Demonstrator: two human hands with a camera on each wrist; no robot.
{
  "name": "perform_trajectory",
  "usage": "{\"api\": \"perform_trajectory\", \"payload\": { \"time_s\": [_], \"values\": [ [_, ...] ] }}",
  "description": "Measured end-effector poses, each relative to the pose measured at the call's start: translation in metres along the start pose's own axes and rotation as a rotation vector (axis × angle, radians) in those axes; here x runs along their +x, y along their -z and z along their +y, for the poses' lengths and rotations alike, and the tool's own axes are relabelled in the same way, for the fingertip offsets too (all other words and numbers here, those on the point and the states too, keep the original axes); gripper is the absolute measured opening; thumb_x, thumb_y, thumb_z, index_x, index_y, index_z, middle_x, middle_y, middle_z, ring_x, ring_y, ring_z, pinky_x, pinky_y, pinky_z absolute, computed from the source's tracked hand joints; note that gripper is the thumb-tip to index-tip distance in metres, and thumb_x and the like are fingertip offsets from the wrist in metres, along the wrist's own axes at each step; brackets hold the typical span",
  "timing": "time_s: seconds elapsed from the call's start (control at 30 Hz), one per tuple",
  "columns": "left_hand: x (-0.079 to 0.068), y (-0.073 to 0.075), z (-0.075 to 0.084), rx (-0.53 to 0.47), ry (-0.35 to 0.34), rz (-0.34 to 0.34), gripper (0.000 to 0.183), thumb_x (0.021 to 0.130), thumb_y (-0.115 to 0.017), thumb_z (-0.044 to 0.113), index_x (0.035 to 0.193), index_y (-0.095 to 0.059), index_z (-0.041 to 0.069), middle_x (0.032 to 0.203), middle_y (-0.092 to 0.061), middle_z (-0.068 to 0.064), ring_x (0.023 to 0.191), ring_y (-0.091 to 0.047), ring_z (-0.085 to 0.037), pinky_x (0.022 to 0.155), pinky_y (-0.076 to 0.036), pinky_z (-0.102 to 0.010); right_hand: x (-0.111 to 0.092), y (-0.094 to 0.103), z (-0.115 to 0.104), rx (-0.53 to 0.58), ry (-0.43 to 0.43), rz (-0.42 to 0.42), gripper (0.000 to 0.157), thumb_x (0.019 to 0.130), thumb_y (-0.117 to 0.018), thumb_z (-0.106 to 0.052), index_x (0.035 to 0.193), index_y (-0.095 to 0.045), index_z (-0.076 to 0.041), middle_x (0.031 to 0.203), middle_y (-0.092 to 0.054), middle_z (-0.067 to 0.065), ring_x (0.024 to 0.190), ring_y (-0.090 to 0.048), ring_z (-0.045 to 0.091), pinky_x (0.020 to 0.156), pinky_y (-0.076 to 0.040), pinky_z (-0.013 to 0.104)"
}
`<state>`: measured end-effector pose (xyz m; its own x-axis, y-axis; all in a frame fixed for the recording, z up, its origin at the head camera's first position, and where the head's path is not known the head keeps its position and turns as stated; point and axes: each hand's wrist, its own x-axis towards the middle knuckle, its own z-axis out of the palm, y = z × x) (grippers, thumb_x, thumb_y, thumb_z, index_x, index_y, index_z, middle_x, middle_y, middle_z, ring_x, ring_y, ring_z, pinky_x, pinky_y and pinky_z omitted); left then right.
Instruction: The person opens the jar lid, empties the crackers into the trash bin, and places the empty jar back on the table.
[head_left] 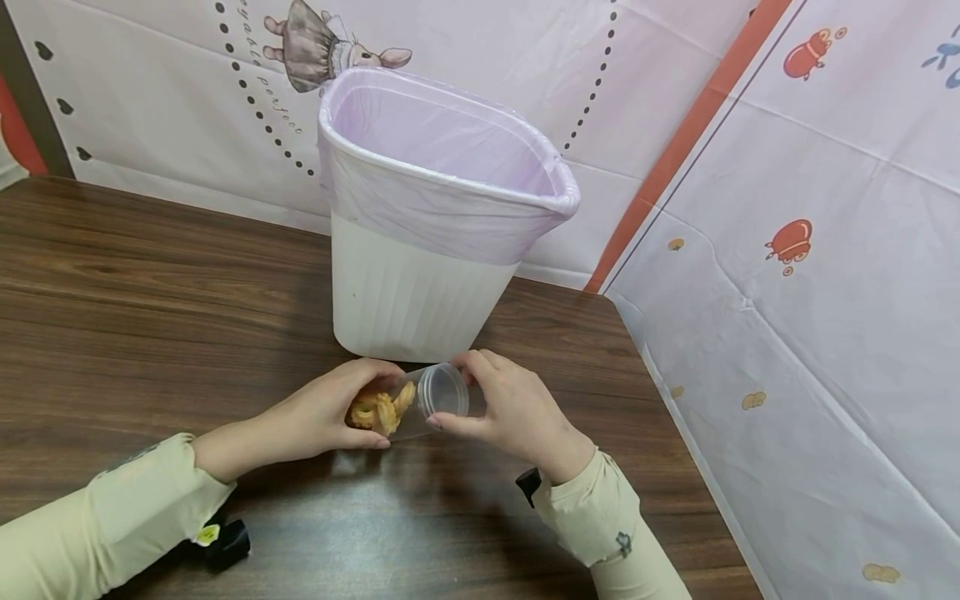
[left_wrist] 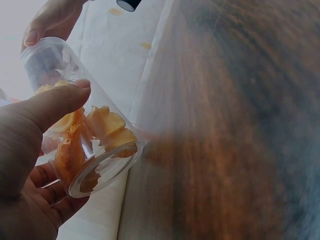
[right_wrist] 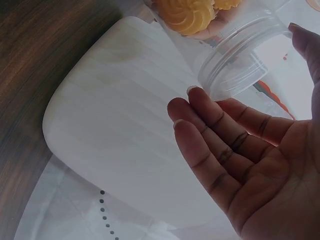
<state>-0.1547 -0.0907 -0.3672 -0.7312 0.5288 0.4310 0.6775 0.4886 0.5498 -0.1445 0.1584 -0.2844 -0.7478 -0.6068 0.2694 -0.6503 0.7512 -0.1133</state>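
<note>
A clear plastic jar (head_left: pixel 410 421) lies tilted on its side, held between both hands close over the table. Inside it are several golden piped butter cookies (head_left: pixel 386 412), one showing a swirl top in the right wrist view. My left hand (head_left: pixel 318 414) grips the base half, thumb on one side and fingers round the other. At the other end, my right hand (head_left: pixel 517 408) pinches the ridged clear rim (right_wrist: pixel 240 55) between thumb and index finger. The other right fingers (right_wrist: pixel 195 150) spread loosely below the rim.
A white trash bin (head_left: pixel 412 292) with a lilac liner bag (head_left: pixel 450 208) stands just behind the hands. Printed cloth walls (head_left: pixel 750 333) border the dark wooden table (head_left: pixel 150 300) at the back and right. Black wrist devices (head_left: pixel 227 546) hang by the sleeves.
</note>
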Motion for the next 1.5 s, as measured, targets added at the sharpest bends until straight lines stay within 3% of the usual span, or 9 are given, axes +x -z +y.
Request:
{"api": "perform_trajectory", "payload": {
  "time_s": [0.67,1.17,1.5],
  "values": [
    [0.000,-0.001,-0.001,-0.005,-0.002,-0.005,0.068,0.071,-0.085,0.030,0.127,-0.053,0.009,0.120,-0.060,0.000,0.110,-0.058,-0.016,0.093,-0.048,-0.038,-0.001,0.001,0.006,0.002,0.127,0.024,0.064,0.073,-0.080,-0.045,0.123,-0.058,-0.012,0.108,-0.063,-0.001,0.092,-0.061,0.010,0.080,-0.053,0.027],
    [0.000,0.000,0.000,0.001,-0.002,-0.006,0.068,0.072,-0.084,0.031,0.128,-0.052,0.009,0.120,-0.060,0.000,0.111,-0.058,-0.017,0.093,-0.048,-0.039,0.000,0.003,0.010,0.027,0.183,0.010,0.066,0.073,-0.081,-0.042,0.127,-0.056,-0.015,0.112,-0.061,-0.001,0.099,-0.062,0.014,0.086,-0.053,0.030],
    [0.000,-0.001,0.000,0.003,-0.004,-0.007,0.068,0.071,-0.085,0.031,0.127,-0.052,0.009,0.120,-0.061,0.000,0.111,-0.058,-0.016,0.093,-0.048,-0.040,0.000,0.005,0.011,0.014,0.211,0.004,0.067,0.073,-0.082,-0.040,0.130,-0.056,-0.015,0.118,-0.059,-0.002,0.107,-0.059,0.010,0.093,-0.051,0.027]
  ]
}}
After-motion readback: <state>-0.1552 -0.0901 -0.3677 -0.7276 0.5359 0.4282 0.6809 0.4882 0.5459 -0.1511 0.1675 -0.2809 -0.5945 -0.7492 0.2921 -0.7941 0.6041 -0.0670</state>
